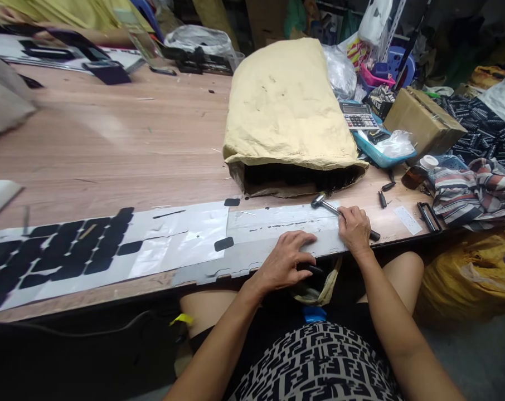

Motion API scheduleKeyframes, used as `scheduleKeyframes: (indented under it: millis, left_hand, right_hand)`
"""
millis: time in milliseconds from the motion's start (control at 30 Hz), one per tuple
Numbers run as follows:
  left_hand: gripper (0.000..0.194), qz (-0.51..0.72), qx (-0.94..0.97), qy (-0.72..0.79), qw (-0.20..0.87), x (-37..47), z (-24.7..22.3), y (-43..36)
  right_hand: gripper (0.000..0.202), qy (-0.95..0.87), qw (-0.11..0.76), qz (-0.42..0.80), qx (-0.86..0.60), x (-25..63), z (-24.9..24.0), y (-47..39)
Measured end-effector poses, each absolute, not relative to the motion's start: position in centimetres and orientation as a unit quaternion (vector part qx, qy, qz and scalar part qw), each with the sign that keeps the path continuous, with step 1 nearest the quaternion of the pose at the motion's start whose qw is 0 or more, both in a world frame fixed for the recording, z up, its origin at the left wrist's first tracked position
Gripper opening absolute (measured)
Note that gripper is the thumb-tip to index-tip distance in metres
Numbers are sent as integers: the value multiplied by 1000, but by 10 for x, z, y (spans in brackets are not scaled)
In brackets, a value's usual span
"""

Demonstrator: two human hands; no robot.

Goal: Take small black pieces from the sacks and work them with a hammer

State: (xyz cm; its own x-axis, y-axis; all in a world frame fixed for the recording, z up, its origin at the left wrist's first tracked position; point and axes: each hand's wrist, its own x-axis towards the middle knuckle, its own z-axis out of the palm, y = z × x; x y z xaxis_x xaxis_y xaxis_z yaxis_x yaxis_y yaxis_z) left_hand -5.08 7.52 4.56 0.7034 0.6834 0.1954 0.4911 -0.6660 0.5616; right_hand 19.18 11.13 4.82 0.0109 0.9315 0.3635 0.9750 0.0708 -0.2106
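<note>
My right hand [355, 229] is closed around the shaft of a small hammer [330, 208], which lies low over the grey board at the table's front edge. The metal head points away to the left, and the black grip end sticks out right of my fist. My left hand [289, 257] rests at the board's edge, fingers apart and thumb spread. Beside its thumb is a small dark piece [316, 269], partly hidden; I cannot tell its kind. Under both hands runs the grey board [252, 239]. Left of it, black rounded pieces [97, 239] cover a white sheet [160, 242].
A large yellow paper sack [290, 106] lies behind the board, its dark mouth facing me. At right are a calculator [358, 116], a blue basket [382, 156], a brown bottle [417, 172] and a striped cloth [472, 192]. Someone in yellow [68, 14] sits across the table.
</note>
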Motion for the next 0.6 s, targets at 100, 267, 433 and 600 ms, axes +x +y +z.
scheduleKeyframes:
  millis: [100,267,433,600]
  left_hand:
    - [22,197,893,333,229,-49,48,74]
    - [21,196,898,332,211,-47,48,72]
    - [15,207,896,335,204,-47,47,70]
    - [10,248,865,331,283,-50,55,85]
  right_hand:
    - [28,-702,208,-50,-680,191,48,111]
    - [28,-700,212,-53,-681,191,47,111]
    - [28,-701,210,-54,-680,191,48,110]
    - [29,-702,210,-50,-679,191,47,110]
